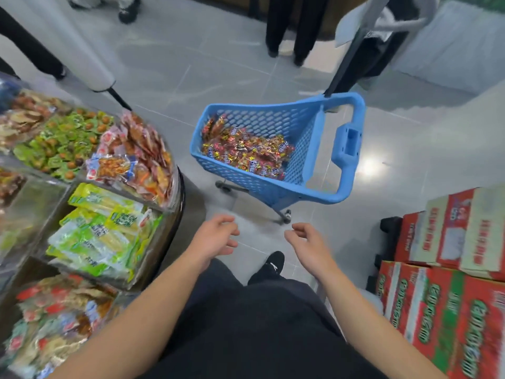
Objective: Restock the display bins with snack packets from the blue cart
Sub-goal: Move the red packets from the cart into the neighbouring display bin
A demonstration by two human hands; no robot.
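We are holding both hands out over the grey tiled floor [169,64], each with loosely curled fingers and gripping nothing: the left hand [216,237] near the display bins [164,231], the right hand [307,243] beside it, apart. The blue perforated plastic cart [300,124] is standing ahead of us, well apart from the hands, carrying a heap of small red-and-yellow snack packets [246,151]. Red-and-green cardboard boxes [442,305] are sitting stacked at our right.
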